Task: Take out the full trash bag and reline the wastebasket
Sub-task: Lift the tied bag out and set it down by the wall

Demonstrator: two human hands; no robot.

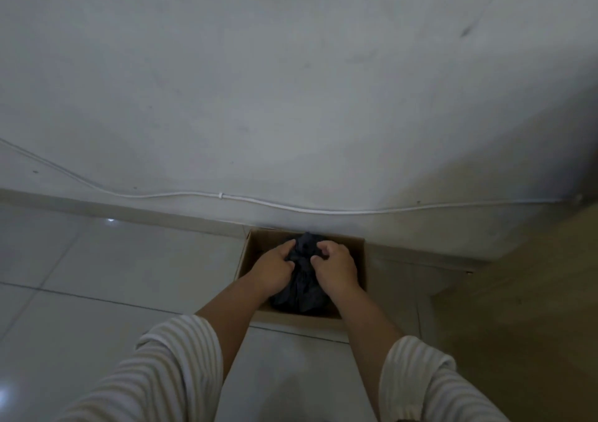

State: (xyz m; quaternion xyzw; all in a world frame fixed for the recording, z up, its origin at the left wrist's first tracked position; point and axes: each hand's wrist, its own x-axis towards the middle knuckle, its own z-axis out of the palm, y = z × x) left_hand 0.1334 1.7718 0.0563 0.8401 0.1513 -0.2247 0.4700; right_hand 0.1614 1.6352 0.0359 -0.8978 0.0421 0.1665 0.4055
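Observation:
A brown cardboard box (358, 260) serves as the wastebasket and stands on the floor against the wall. Inside it sits a dark, bunched-up trash bag (302, 295), gathered at its top. My left hand (275, 268) grips the bag's gathered top from the left. My right hand (335, 268) grips it from the right, fingers curled into the plastic. Both forearms reach down into the box; striped sleeves are pushed up near the elbows. The lower part of the bag is hidden by my hands and the box walls.
A white wall rises behind the box, with a thin white cable (226, 196) running along its base. Glossy light floor tiles (113, 276) lie to the left. A tan door or cabinet panel (534, 292) stands at the right, close to the box.

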